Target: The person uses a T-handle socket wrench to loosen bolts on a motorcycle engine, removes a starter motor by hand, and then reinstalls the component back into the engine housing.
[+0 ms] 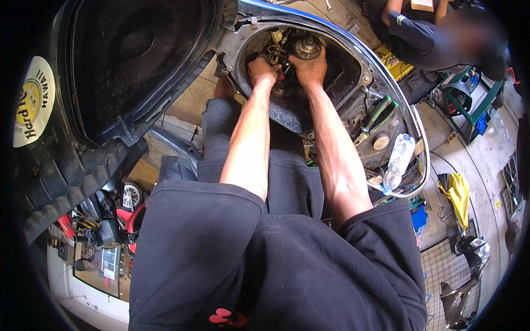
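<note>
Both my arms reach into the deep oval opening (247, 55) of a scooter body, below its raised black seat (132, 44). My right hand (311, 71) is wrapped round the lower side of a round metal part (307, 47) with a stepped, shiny centre. Just left of it, my left hand (261, 70) is closed with its fingers curled down; what they hold is hidden. Yellowish wire connectors (275, 37) stand just beyond the left hand. Between the two hands a small red piece (280, 75) shows.
Green-handled pliers (381, 114) and a clear plastic bottle (398, 160) lie on the body right of the opening. A co-worker (425, 41) is at the upper right, near a green metal frame (469, 107). A yellow cloth-like item (457, 196) lies at right.
</note>
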Available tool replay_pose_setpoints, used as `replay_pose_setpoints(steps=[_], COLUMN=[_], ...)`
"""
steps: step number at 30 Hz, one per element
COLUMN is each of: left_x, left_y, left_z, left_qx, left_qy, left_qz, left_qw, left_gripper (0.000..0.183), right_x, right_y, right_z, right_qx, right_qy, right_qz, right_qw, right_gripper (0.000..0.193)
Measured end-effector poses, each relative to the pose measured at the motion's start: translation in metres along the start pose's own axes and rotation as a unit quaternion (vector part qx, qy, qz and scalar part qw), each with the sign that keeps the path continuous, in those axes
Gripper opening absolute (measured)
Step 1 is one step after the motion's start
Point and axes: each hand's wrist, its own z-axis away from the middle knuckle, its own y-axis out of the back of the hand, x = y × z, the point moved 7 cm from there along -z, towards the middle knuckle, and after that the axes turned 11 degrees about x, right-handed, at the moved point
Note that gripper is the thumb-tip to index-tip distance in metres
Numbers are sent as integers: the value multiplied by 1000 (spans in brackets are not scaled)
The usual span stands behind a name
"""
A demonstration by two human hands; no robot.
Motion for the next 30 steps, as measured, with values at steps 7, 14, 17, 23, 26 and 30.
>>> replay_pose_setpoints(steps=[7, 14, 17, 23, 26, 30], left_x=[9, 15, 12, 19, 14, 19], left_y=[10, 13, 11, 14, 10, 15], left_z=[5, 10, 8, 9, 7, 11], left_qx=[15, 30, 47, 42, 42, -23], left_qy=[-6, -7, -15, -1, -4, 37], left_qz=[-39, -40, -69, -83, -98, -81], left_qw=[999, 999, 996, 996, 994, 996], left_gripper=[36, 25, 22, 18, 16, 20], right_x=[-1, 1, 6, -3, -3, 7], right_y=[1, 1, -1, 0, -1, 0], right_z=[2, 2, 1, 3, 4, 2], right_qx=[8, 8, -1, -5, -4, 8], right_qy=[-1, 4, 3, 13, 10, -3], right_qz=[17, 32, 13, 28, -2, -15], right_qw=[1000, 999, 1000, 1000, 1000, 1000], right_gripper=[69, 71, 70, 68, 67, 66])
